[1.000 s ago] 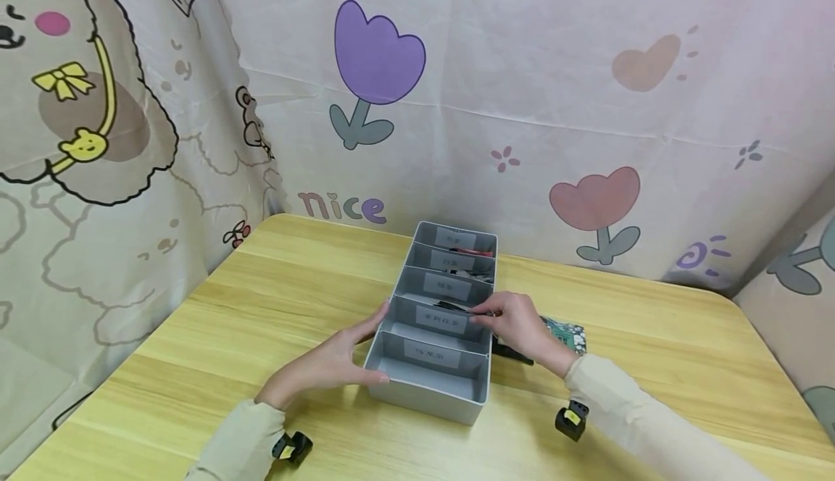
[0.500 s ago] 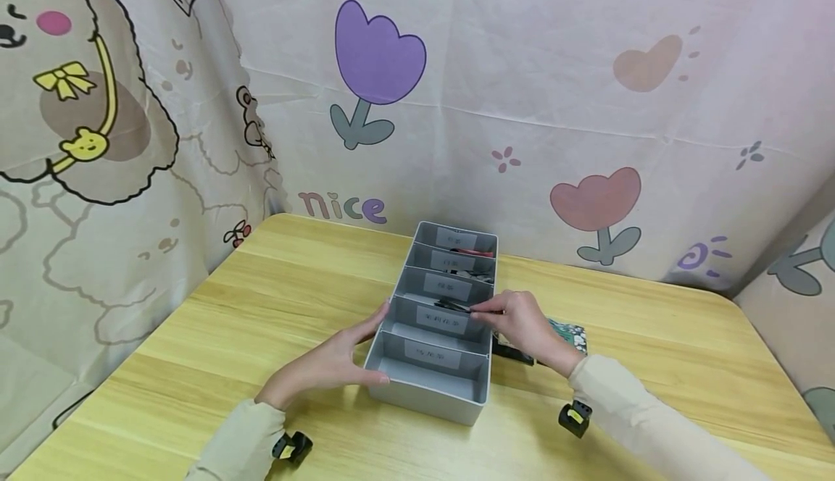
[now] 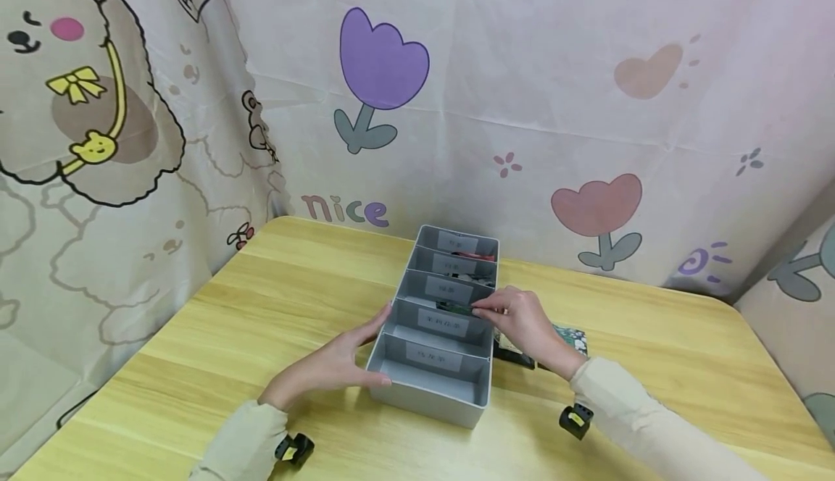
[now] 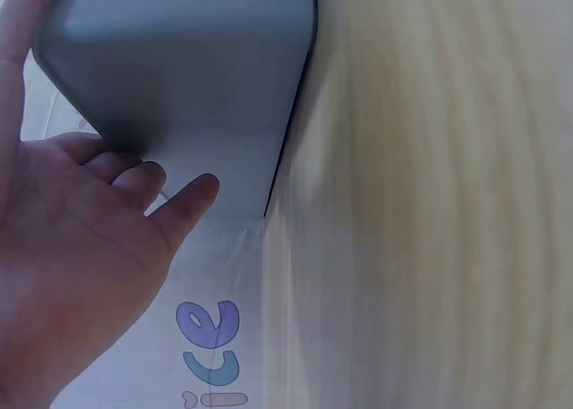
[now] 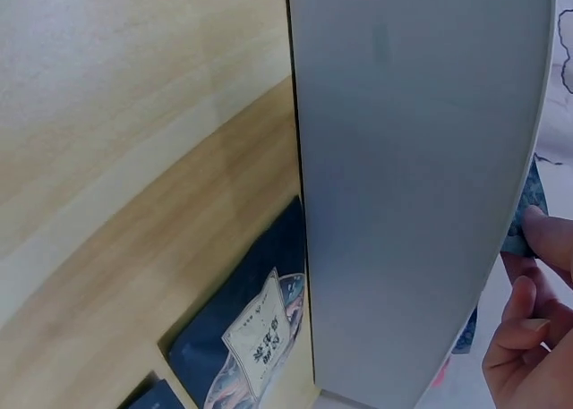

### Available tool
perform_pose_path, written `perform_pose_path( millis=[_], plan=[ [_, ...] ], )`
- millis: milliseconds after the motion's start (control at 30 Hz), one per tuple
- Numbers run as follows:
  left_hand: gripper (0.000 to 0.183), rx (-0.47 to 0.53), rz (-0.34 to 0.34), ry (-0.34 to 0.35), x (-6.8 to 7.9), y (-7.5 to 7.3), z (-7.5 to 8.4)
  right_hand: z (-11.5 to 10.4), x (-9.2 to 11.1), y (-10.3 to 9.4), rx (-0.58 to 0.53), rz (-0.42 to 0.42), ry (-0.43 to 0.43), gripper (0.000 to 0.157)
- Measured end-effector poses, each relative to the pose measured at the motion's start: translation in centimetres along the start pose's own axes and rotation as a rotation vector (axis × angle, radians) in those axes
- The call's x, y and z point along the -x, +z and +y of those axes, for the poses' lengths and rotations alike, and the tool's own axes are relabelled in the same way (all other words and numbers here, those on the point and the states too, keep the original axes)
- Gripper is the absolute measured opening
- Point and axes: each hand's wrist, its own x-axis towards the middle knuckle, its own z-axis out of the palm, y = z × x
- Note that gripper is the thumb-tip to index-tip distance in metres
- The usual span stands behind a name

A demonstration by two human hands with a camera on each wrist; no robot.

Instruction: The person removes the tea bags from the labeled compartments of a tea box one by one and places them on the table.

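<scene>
A long grey storage box (image 3: pixel 424 403) with several labelled compartments stands on the table, its far end near the curtain. My left hand (image 3: pixel 333 364) holds the near left corner, thumb over the front rim and fingers along the left side; the left wrist view shows these fingers (image 4: pixel 141 183) bent at the wall. Over the right rim, my right hand (image 3: pixel 522 325) pinches a dark green patterned packet (image 3: pixel 453 308) inside the middle compartment. In the right wrist view, this packet (image 5: pixel 534 194) sits between thumb and fingers, partly hidden by the box wall. The two nearest compartments hold nothing visible.
Right of the box, partly under my right forearm, lie a black packet (image 3: pixel 515 356) and a teal floral packet (image 3: pixel 572 337). A red item (image 3: pixel 479 256) and grey-black items (image 3: pixel 472 277) lie in the two far compartments. A printed curtain (image 3: pixel 470 140) stands behind the table.
My right hand keeps its pinch at the middle compartment, and the packet now shows more of its green face. The left hand stays at the box corner. The head view shifts slightly.
</scene>
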Motion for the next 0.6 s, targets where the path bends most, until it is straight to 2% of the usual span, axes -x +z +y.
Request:
perform_pose_path(
  millis=[433,600],
  plan=[
    [0.108,-0.013,0.005,-0.004,0.0,0.3,0.0,-0.7,-0.4,-1.4,-0.02,0.066,-0.007,0.013],
    [0.106,-0.011,0.008,-0.007,0.0,0.2,0.0,-1.3,-0.7,-2.4,-0.03,0.087,0.05,0.015]
  ],
)
